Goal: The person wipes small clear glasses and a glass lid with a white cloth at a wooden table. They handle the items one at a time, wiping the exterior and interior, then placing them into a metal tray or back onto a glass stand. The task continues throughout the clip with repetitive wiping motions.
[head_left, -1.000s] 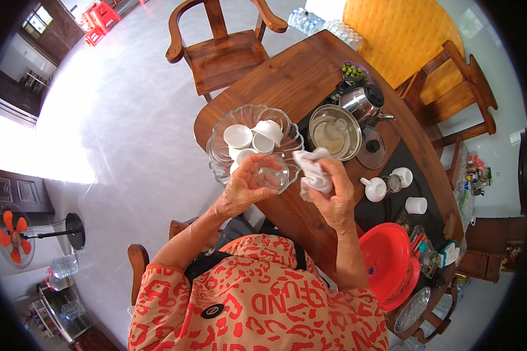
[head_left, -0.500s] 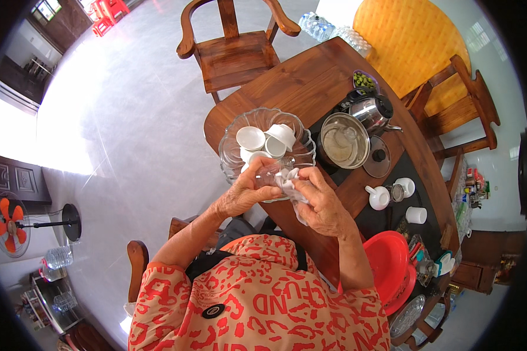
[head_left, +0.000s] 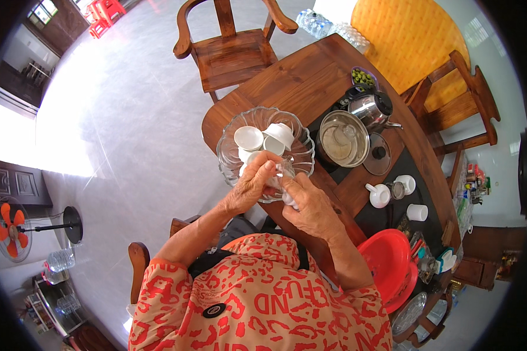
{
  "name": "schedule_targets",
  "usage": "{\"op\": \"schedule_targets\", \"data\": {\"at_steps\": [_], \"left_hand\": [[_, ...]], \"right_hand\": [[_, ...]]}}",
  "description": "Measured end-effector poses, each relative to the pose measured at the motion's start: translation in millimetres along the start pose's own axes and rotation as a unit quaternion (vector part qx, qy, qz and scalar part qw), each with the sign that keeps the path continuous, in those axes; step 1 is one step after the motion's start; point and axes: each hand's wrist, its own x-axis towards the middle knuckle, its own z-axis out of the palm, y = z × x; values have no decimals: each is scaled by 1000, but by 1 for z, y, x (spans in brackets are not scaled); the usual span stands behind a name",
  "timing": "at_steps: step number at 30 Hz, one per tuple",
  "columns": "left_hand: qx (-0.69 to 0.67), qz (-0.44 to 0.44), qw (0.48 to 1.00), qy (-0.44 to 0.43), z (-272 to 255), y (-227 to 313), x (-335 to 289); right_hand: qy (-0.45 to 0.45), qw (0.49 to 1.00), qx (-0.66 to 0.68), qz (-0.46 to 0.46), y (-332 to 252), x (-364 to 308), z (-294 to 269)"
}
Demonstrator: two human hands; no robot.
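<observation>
Left grip (head_left: 252, 183): curled round clear glass cup (head_left: 287, 168)
Right grip (head_left: 310, 205): closed on crumpled white cloth (head_left: 290, 200) — wiping seemingly unfinished

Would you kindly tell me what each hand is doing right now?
Left hand: closed, holding a clear glass cup, partly hidden.
Right hand: closed, holding a white cloth at the cup.

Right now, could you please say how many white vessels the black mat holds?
3: a round pot, a vessel to its upper right, a cup to its lower right; more may be hidden.
</observation>
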Motion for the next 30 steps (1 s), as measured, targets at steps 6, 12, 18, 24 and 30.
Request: {"op": "schedule_targets", "data": {"at_steps": [6,12,18,24,30], "left_hand": [[97,70,993,8,0,-2,-1],[133,127,982,30,3,-3,4],[-36,-19,999,31,5,0,9],[-62,-44,997,-20,5,11,12],[-20,-16,1000,4,3,5,10]], "right_hand": [[-135,849,498,114,20,-5,-10],[-76,882,464,30,20,-8,4],[186,953,-175,-162,34,4,10],[182,973,-16,-143,32,8,9],[12,944,322,-73,28,-2,1]]}}
